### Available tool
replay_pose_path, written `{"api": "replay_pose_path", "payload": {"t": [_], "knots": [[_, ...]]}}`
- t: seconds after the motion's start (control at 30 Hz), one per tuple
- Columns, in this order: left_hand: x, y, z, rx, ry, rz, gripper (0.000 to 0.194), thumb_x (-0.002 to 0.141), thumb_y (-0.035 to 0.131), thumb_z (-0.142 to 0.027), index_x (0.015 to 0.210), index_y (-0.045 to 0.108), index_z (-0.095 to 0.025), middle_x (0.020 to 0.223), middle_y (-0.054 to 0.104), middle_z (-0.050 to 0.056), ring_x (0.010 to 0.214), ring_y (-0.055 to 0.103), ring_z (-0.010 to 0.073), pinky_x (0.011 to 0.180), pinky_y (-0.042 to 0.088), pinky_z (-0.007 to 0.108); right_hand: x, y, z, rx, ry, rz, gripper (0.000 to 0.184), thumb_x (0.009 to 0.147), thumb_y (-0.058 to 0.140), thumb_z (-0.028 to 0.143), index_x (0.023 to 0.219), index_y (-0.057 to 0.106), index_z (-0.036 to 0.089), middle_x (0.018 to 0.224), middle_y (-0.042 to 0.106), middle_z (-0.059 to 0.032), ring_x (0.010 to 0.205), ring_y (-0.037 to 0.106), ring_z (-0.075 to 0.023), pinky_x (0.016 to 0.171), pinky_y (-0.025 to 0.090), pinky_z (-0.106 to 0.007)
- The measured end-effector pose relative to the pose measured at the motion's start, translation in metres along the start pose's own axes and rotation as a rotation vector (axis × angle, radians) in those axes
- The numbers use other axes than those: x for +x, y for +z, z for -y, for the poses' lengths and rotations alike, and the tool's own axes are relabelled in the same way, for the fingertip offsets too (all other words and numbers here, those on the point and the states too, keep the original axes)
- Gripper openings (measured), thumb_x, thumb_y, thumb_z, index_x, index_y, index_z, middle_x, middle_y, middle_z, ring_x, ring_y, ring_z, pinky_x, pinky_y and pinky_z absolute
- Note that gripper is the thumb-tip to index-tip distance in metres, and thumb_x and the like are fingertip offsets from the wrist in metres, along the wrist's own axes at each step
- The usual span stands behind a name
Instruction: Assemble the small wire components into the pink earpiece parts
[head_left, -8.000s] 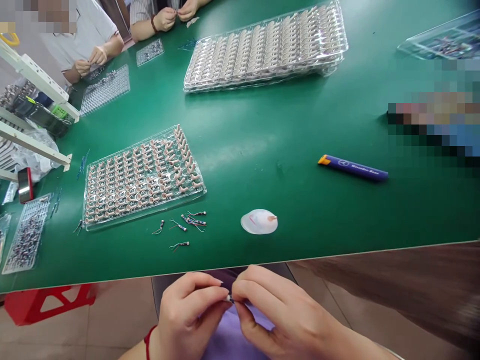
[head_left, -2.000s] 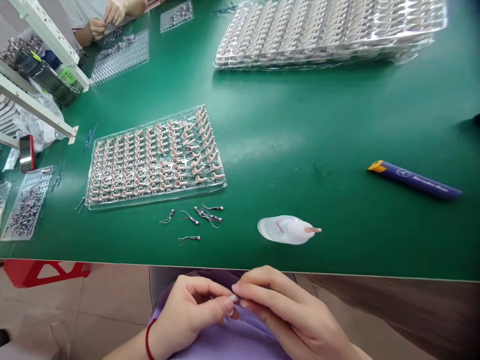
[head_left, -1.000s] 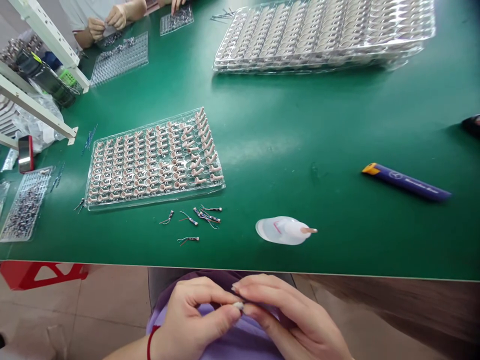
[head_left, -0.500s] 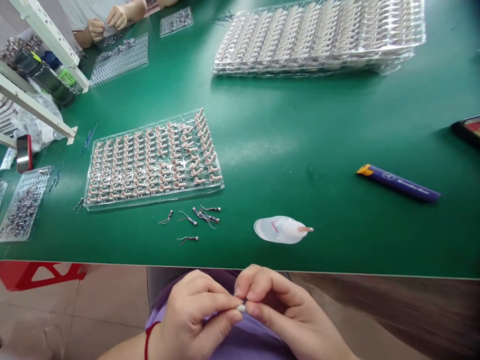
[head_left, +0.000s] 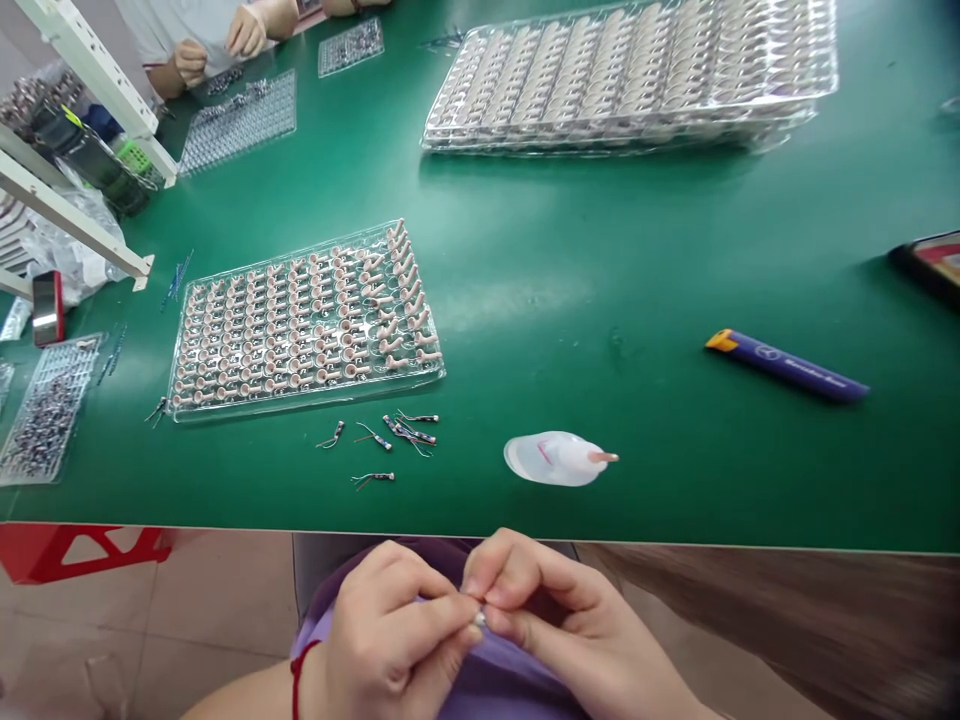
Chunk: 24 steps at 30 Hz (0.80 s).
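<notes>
Over my lap, just below the table edge, my left hand (head_left: pixel 409 625) pinches a small whitish part (head_left: pixel 480 620) between thumb and forefinger. From the other side, the fingertips of my right hand (head_left: pixel 551 610) close on the same part. Most of it is hidden by the fingers, so its kind does not show. Several small circuit boards with thin wires (head_left: pixel 375 437) lie on the table beyond my left hand. A white squeeze bottle with a brownish tip (head_left: pixel 559 459) lies on its side beyond my right hand.
A clear tray (head_left: pixel 300 408) holds rows of pale earbud-like shells. Stacked trays (head_left: pixel 630 140) stand at the back. To the right lies a blue and yellow cutter-like tool (head_left: pixel 787 367). A phone (head_left: pixel 49 308) rests by the shelf post (head_left: pixel 82 215). A co-worker's hands (head_left: pixel 246 32) are at far left.
My fingers have shifted slightly around the small part, which is turned a little. At the far left, the co-worker's hands have moved apart. The view has shifted slightly.
</notes>
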<state>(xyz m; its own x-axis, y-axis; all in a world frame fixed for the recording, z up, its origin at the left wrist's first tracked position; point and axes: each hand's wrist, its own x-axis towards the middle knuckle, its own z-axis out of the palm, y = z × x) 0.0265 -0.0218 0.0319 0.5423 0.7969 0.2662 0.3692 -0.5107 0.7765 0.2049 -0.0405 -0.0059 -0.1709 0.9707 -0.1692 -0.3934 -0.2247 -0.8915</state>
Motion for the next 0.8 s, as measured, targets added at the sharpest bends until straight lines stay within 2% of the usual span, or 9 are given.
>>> {"api": "replay_pose_path", "payload": {"t": [0.2, 0.43, 0.7, 0.77, 0.8], "knots": [[0.006, -0.007, -0.002, 0.123, 0.121, -0.067, 0.019, 0.089, 0.058, -0.012, 0.107, 0.064, -0.015, 0.085, 0.071, 0.007, 0.078, 0.059, 0.0166, 0.069, 0.055, 0.027, 0.000, 0.005, -0.005, -0.021, -0.187, -0.124, 0.011, 0.078, 0.078, 0.027, 0.071, 0.071, 0.023, 0.075, 0.073, -0.0031, 0.067, 0.070, -0.0139, 0.063, 0.060, -0.022], [0.007, -0.010, -0.004, 0.250, 0.185, -0.110, 0.020, 0.087, 0.059, -0.009, 0.105, 0.066, -0.014, 0.082, 0.071, 0.006, 0.077, 0.058, 0.0167, 0.067, 0.055, 0.028, 0.001, 0.008, -0.009, 0.024, -0.156, -0.149, 0.013, 0.076, 0.080, 0.028, 0.069, 0.070, 0.022, 0.075, 0.074, -0.0040, 0.067, 0.071, -0.0149, 0.063, 0.061, -0.023], [0.008, -0.008, -0.003, 0.214, 0.134, -0.137, 0.017, 0.086, 0.065, -0.012, 0.102, 0.070, -0.017, 0.078, 0.070, 0.005, 0.075, 0.056, 0.0163, 0.067, 0.053, 0.028, -0.001, 0.008, -0.011, 0.070, -0.138, -0.147, 0.012, 0.077, 0.079, 0.026, 0.071, 0.070, 0.023, 0.076, 0.072, -0.0024, 0.069, 0.069, -0.0130, 0.064, 0.060, -0.020], [0.008, -0.006, 0.000, 0.085, 0.040, -0.131, 0.013, 0.085, 0.069, -0.019, 0.097, 0.073, -0.020, 0.076, 0.070, 0.004, 0.073, 0.058, 0.0161, 0.067, 0.053, 0.028, -0.001, 0.008, -0.010, 0.068, -0.134, -0.147, 0.013, 0.078, 0.078, 0.027, 0.071, 0.069, 0.022, 0.074, 0.071, -0.0028, 0.068, 0.069, -0.0137, 0.063, 0.059, -0.021], [0.007, -0.004, 0.002, -0.026, -0.052, -0.123, 0.010, 0.083, 0.071, -0.024, 0.092, 0.075, -0.021, 0.075, 0.071, 0.004, 0.073, 0.060, 0.0163, 0.067, 0.053, 0.029, 0.000, 0.008, -0.010, 0.069, -0.133, -0.143, 0.013, 0.078, 0.078, 0.027, 0.071, 0.069, 0.022, 0.073, 0.070, -0.0030, 0.067, 0.068, -0.0140, 0.062, 0.059, -0.022]]}}
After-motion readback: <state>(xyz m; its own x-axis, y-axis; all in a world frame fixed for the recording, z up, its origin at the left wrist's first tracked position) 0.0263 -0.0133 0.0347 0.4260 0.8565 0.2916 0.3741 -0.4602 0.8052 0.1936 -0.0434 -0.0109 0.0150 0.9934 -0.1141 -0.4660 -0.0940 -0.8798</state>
